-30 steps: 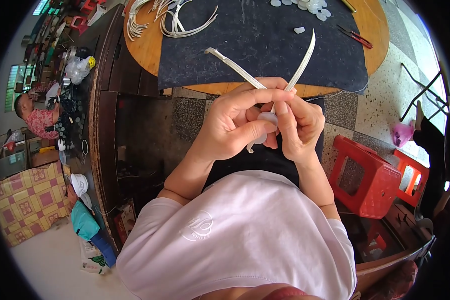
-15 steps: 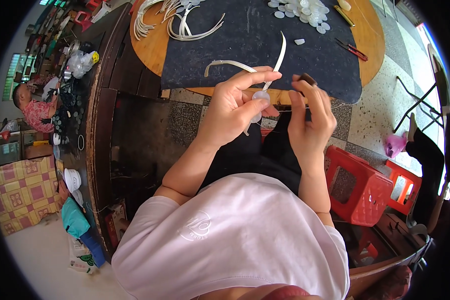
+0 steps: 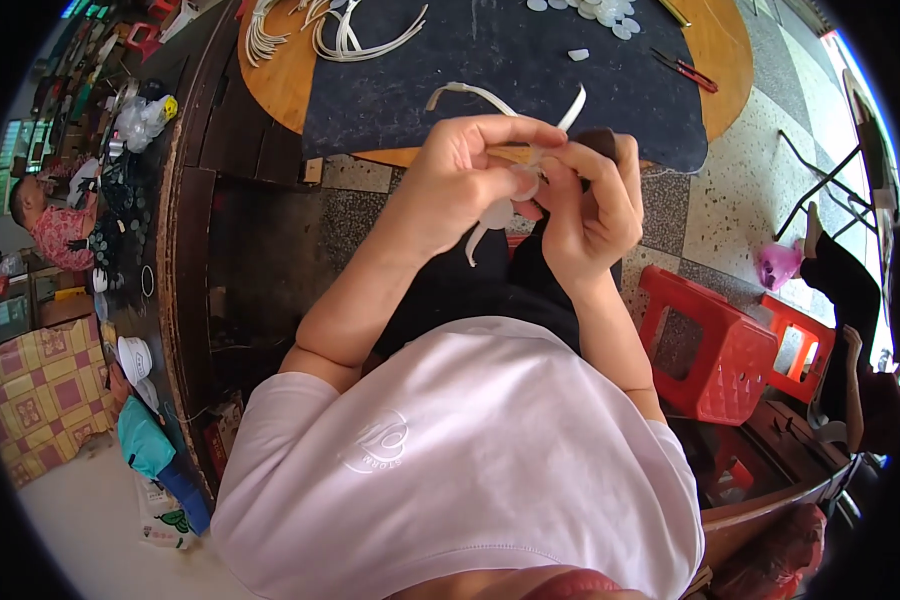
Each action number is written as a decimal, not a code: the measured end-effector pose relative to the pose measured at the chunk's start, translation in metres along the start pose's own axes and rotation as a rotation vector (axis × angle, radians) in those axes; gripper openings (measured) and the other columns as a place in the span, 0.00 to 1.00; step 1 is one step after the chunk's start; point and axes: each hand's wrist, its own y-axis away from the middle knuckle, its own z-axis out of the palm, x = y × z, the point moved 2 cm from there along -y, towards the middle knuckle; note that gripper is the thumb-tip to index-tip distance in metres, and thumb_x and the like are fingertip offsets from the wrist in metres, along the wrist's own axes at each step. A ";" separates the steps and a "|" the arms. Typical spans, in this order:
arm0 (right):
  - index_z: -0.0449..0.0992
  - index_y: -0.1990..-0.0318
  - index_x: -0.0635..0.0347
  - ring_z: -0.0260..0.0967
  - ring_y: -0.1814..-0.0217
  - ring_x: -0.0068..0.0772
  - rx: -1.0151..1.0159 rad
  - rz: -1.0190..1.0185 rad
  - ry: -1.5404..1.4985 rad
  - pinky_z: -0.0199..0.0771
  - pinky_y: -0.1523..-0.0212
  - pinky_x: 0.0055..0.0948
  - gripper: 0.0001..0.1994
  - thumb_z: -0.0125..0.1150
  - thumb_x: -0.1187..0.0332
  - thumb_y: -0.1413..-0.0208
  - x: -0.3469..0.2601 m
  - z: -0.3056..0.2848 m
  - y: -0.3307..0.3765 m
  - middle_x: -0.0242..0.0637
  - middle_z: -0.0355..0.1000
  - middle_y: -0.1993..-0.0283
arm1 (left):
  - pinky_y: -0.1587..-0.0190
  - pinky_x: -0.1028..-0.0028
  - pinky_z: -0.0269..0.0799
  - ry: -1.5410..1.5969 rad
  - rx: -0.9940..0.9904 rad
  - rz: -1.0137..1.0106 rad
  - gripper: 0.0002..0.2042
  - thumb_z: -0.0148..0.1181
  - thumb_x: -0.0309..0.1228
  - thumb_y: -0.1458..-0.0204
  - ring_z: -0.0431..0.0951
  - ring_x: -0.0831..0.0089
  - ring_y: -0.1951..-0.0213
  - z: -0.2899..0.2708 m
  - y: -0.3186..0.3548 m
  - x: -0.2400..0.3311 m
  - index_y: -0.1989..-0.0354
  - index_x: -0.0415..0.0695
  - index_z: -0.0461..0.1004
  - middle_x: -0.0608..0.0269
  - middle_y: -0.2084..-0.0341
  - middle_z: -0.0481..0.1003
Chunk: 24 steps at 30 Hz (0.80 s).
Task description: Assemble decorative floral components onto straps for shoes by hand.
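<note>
My left hand [image 3: 460,180] is closed on a white flat strip [image 3: 490,98] and translucent round discs [image 3: 497,213]. One end of the strip arches out to the left above the knuckles. Another white end [image 3: 575,108] points up past the fingertips, and a short tail hangs below the discs. Pressed up against these fingers, my right hand [image 3: 595,205] is pinched closed beside the discs; whatever lies between its fingertips is too small to make out. A dark brown band [image 3: 598,143] sits at one of its fingers.
A dark mat [image 3: 420,95] covers the round wooden table ahead. On it lie white strip bundles [image 3: 370,45], a pile of translucent discs [image 3: 610,14] and red-handled snips [image 3: 685,70]. Red stools [image 3: 715,350] stand at right. A person [image 3: 55,220] sits far left.
My right hand has moved left and closed in against the strip and discs at my left fingertips. The view has shifted slightly, and the upright strip end shows less.
</note>
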 end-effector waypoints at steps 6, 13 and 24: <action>0.73 0.73 0.65 0.60 0.71 0.31 -0.190 0.044 -0.030 0.61 0.71 0.24 0.06 0.58 0.83 0.62 -0.002 0.001 -0.005 0.37 0.65 0.74 | 0.67 0.78 0.75 -0.047 0.062 0.034 0.18 0.50 0.16 0.55 0.77 0.74 0.68 -0.001 0.010 0.006 0.52 0.31 0.67 0.54 0.62 0.73; 0.70 0.68 0.66 0.61 0.69 0.24 0.347 0.042 -0.187 0.61 0.70 0.20 0.02 0.49 0.79 0.48 -0.025 -0.043 -0.031 0.39 0.67 0.68 | 0.68 0.80 0.73 -0.297 0.105 0.110 0.17 0.48 0.16 0.55 0.77 0.74 0.70 -0.023 0.007 -0.006 0.55 0.32 0.70 0.54 0.56 0.70; 0.63 0.61 0.77 0.63 0.54 0.41 0.512 0.570 -1.275 0.64 0.45 0.39 0.06 0.42 0.82 0.44 0.094 -0.479 0.000 0.48 0.64 0.61 | 0.74 0.79 0.65 -0.639 0.203 -0.040 0.14 0.54 0.26 0.56 0.71 0.74 0.76 -0.244 0.137 0.118 0.59 0.34 0.72 0.57 0.62 0.69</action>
